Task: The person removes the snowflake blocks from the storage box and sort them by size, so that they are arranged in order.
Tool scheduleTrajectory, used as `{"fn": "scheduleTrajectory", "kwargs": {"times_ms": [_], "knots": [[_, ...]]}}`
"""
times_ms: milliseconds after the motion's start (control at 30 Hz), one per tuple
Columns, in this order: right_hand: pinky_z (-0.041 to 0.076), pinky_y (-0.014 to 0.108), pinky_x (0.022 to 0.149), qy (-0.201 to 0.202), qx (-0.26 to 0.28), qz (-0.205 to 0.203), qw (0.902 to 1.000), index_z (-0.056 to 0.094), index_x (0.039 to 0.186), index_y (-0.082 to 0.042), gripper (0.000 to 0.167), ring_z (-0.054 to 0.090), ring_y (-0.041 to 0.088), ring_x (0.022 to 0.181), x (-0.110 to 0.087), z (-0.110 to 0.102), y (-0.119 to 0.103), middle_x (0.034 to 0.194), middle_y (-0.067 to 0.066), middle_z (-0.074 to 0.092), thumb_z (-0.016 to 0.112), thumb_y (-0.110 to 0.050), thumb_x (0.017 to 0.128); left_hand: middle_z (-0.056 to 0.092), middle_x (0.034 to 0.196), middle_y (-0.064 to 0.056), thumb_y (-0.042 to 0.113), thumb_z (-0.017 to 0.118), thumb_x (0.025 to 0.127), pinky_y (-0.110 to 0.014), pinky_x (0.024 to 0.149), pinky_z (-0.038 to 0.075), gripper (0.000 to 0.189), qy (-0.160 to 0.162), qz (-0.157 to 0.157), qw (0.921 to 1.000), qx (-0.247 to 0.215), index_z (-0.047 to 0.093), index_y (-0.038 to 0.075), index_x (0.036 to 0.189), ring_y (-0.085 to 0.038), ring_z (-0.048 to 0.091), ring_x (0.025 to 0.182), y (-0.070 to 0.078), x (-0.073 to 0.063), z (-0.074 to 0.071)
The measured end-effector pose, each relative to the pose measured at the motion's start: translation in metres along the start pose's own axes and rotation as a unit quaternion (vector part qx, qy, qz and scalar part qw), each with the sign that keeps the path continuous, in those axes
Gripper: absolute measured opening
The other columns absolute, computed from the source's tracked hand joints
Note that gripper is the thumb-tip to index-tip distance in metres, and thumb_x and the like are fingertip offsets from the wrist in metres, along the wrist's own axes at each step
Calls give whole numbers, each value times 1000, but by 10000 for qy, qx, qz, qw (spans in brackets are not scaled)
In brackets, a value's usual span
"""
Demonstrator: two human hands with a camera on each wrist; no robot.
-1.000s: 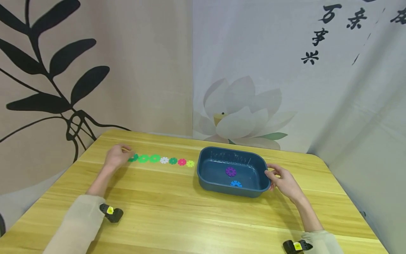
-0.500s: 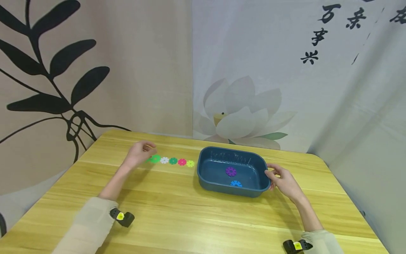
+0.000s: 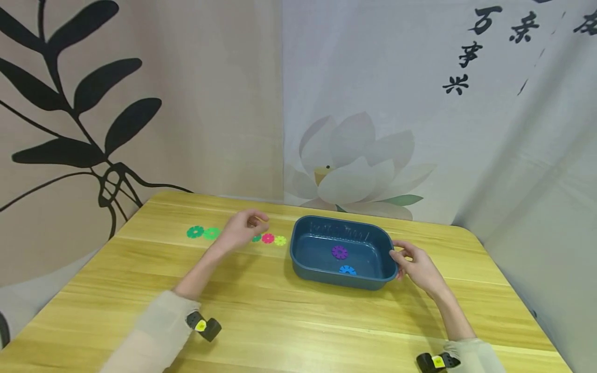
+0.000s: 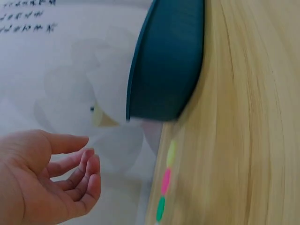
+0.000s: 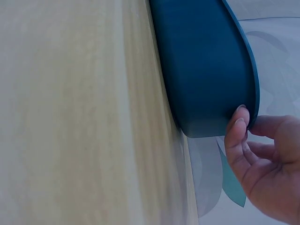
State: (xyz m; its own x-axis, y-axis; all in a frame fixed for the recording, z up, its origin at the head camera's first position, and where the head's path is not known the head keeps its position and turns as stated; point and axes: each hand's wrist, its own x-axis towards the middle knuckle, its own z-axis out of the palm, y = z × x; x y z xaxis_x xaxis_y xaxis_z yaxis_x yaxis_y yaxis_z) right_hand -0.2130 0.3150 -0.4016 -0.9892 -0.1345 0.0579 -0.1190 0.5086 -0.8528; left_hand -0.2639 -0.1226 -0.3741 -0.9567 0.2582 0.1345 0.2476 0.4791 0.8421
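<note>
A dark blue plastic basin [image 3: 338,279] stands on the table; a purple snowflake disc [image 3: 340,252] and a blue snowflake disc [image 3: 347,270] lie inside it. My right hand [image 3: 422,269] pinches the basin's right end at the rim, thumb on one side and fingers on the other, as the right wrist view shows. My left hand [image 3: 243,228] is above a row of snowflake discs left of the basin, fingers loosely bent, with a gap between thumb and fingertips and nothing held. Part of the row is hidden beneath it. A pink disc [image 3: 268,238] and a yellow disc [image 3: 280,240] lie nearest the basin.
At the row's left end lie a dark green disc [image 3: 195,231] and a light green disc [image 3: 211,233]. The wooden table [image 3: 298,331] ends at a printed curtain [image 3: 224,103] behind it. Both wrists carry small black cameras.
My left hand has moved right along the row, from its left end toward the basin, uncovering the left discs. The right hand, the basin and the discs have stayed in place.
</note>
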Motion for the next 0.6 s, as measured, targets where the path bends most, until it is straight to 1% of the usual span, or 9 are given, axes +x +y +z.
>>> {"fn": "scheduleTrajectory", "kwargs": {"times_ms": [67, 167, 300, 400, 500, 600], "knots": [[56, 37, 61, 4, -10, 11, 10000, 44, 142, 10, 47, 61, 29, 58, 0, 0, 0, 86, 18, 61, 57, -16, 104, 67, 94, -10, 11, 67, 96, -31, 71, 49, 23, -48, 55, 9999, -91, 66, -1, 116, -29, 63, 87, 8, 2, 10], [56, 37, 61, 2, -19, 22, 10000, 44, 142, 10, 48, 61, 27, 57, 0, -1, 0, 86, 18, 61, 57, -16, 105, 67, 90, -9, 8, 68, 95, -30, 70, 49, 22, -128, 184, 9996, -163, 68, -2, 114, -29, 64, 83, 20, 6, 27], [56, 36, 61, 4, -17, 24, 10000, 44, 142, 10, 48, 61, 25, 57, -1, -1, 0, 86, 18, 61, 58, -16, 104, 66, 87, -6, 6, 70, 94, -29, 70, 50, 20, -345, 349, 9987, -134, 68, -2, 111, -20, 62, 79, 34, 9, 48], [56, 35, 61, 8, -10, 24, 10000, 44, 143, 9, 48, 61, 28, 58, 0, -1, 1, 87, 17, 61, 58, -17, 104, 64, 85, -4, 6, 70, 93, -27, 71, 50, 18, -522, 453, 9975, -113, 68, -3, 109, -17, 59, 78, 43, 12, 61], [56, 36, 62, -2, -5, 29, 10000, 44, 143, 9, 48, 61, 30, 59, 0, -1, 1, 87, 17, 61, 58, -17, 105, 63, 85, -3, 6, 70, 94, -26, 71, 50, 16, -668, 500, 9964, -113, 68, -1, 108, -16, 58, 78, 49, 14, 74], [56, 37, 62, 0, 2, 31, 10000, 44, 143, 9, 48, 61, 31, 59, 0, -1, 2, 88, 17, 61, 57, -17, 105, 62, 86, -4, 6, 70, 94, -25, 69, 50, 14, -862, 585, 9945, -99, 67, 0, 107, -16, 57, 76, 55, 17, 86]]}}
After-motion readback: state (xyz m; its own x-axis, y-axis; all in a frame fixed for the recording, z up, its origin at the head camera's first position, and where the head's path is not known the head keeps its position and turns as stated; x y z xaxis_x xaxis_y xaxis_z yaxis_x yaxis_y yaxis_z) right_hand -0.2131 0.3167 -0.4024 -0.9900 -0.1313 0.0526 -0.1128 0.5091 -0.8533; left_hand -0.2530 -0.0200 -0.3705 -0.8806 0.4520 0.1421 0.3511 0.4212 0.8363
